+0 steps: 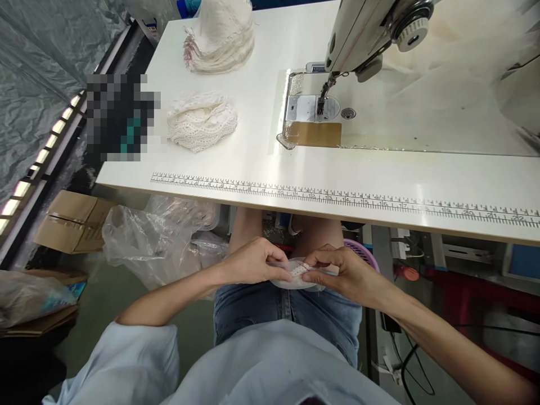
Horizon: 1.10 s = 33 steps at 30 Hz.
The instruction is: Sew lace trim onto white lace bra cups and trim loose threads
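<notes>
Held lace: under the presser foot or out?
Out: left hand and right hand pinch the lace over the lap, away from the presser foot.

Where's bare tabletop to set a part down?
White tabletop between the nearer lace pile and machine bed; narrower strip between that bed and the printed ruler. Crowded: around the presser foot, and where left hand and right hand hold a whitish piece.

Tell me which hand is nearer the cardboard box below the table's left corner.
Left: the left hand is to the right of the cardboard box; the right hand is farther right.
</notes>
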### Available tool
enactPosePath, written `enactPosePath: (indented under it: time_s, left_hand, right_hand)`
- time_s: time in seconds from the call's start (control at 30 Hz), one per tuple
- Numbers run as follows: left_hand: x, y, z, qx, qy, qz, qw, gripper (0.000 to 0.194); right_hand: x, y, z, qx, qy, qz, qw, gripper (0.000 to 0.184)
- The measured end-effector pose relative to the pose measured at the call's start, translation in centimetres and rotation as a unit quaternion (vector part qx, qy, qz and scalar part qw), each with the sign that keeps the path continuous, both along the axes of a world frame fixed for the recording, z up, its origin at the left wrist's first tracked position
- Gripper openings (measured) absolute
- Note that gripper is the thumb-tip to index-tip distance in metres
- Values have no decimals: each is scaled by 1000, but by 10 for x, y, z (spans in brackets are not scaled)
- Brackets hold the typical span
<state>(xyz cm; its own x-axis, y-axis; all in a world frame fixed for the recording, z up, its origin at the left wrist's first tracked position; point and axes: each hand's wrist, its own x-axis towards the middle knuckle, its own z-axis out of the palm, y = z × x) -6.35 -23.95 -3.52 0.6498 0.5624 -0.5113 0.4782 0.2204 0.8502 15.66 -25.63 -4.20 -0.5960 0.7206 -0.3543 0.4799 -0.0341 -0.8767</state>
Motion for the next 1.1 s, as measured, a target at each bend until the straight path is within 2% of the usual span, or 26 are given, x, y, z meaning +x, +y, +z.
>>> enactPosePath:
  time_s: [0.37,0.57,0.9,1.1]
  left_hand:
    - [-1,-2,-4,14,3,8,1000,26]
    - [-1,-1,-5,-3,-4,12,1000,27]
    - [-1,-1,-1,1,12,-3,1000,25]
    - [0,1,-1,-1,-1,-24,1000,26]
  right_hand:
    - [-2,-1,-1,30,-24,6,999,33]
    - [-3,-1,-3,28,-6,-3,1000,31]
    - [-2,1,-12,-99,85,-20,991,25]
    - [-2,-1,-10,-135,109,-32,984,20]
